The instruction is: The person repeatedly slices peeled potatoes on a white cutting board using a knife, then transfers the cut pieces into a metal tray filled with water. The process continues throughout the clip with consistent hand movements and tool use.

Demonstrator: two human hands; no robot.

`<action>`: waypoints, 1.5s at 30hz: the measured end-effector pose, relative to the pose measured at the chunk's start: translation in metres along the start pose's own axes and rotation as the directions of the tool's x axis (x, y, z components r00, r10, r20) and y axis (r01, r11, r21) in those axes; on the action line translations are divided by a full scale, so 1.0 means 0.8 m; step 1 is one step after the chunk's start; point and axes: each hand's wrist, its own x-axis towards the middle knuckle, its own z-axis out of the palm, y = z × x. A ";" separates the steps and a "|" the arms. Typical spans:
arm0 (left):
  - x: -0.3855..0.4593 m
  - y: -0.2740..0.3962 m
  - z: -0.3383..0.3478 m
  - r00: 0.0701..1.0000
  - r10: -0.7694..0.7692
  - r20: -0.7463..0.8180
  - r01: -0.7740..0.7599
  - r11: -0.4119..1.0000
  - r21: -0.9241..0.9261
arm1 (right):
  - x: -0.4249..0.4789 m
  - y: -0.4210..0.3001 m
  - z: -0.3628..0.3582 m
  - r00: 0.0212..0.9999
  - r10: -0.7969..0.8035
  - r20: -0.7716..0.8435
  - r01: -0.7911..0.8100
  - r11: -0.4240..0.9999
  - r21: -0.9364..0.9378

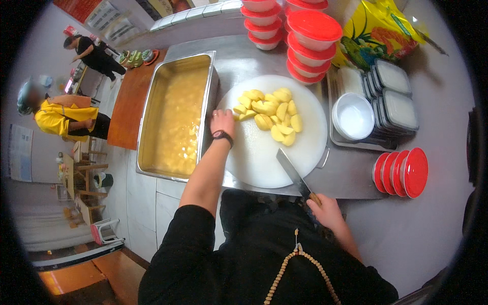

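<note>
My right hand (327, 211) grips the wooden handle of a cleaver (294, 173). Its blade slants over the near edge of a round white cutting board (259, 164). Several peeled, cut potato pieces (281, 110) lie in a loose group on the board's far half. At the board's left edge is my left hand (223, 124), with its fingertips by a potato piece (237, 117); whether they hold it is hidden. Left of that hand stands a deep rectangular steel pan (207, 82) of cloudy yellowish liquid with potato pieces (183, 133) in it.
Stacked bowls with red lids (314, 28) stand behind the board, with more red-lidded bowls (413, 173) at right. A tray (356, 145) holds a white bowl (352, 116) and plastic containers (400, 108). Two people, one in a yellow jacket (57, 118), are at far left.
</note>
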 end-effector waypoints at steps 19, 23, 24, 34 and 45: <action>-0.212 0.080 -0.013 0.982 0.186 -0.032 -0.161 0.743 -0.649 | 0.022 -0.062 0.053 0.999 -0.046 -0.026 0.040 0.979 -0.201; -0.198 0.079 -0.013 0.979 0.203 0.011 -0.152 0.768 -0.621 | 0.008 -0.094 0.059 0.996 -0.089 0.007 0.087 0.953 -0.289; -0.198 0.077 -0.011 0.980 0.200 0.022 -0.147 0.786 -0.600 | 0.010 -0.101 0.062 0.997 -0.061 0.038 0.069 0.957 -0.283; -0.205 0.049 -0.016 0.966 0.228 -0.119 -0.244 0.666 -0.705 | 0.031 -0.085 0.073 0.997 -0.012 0.080 0.030 0.972 -0.231; -0.219 0.049 -0.003 0.975 0.138 -0.173 -0.220 0.659 -0.720 | 0.025 -0.113 0.068 0.986 0.011 0.166 0.039 0.955 -0.295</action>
